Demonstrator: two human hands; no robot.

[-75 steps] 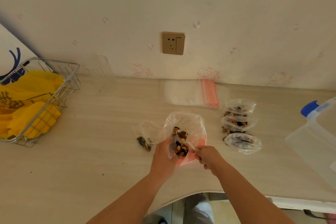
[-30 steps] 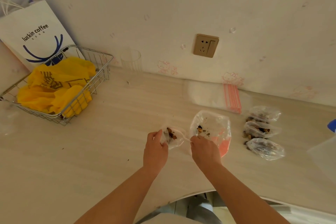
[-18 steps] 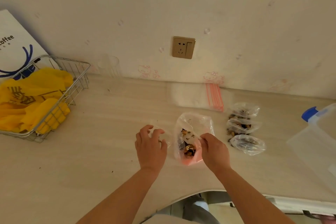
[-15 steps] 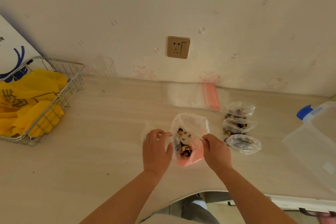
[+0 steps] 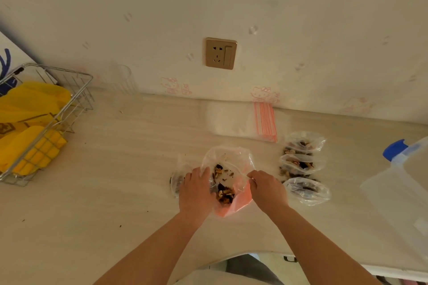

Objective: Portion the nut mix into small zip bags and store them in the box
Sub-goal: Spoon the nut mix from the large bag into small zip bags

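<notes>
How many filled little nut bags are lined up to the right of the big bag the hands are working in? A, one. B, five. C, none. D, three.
D: three small filled bags lie in a row right of the big nut bag, one at the back, one in the middle and one nearest.

Single head-worn view, wide-angle, looking forward and steeply down over the counter (image 5: 97,192). Far: the wall with a socket (image 5: 221,53). Near bottom edge: both forearms enter. Close range; edges bow. No second view to overlap.
</notes>
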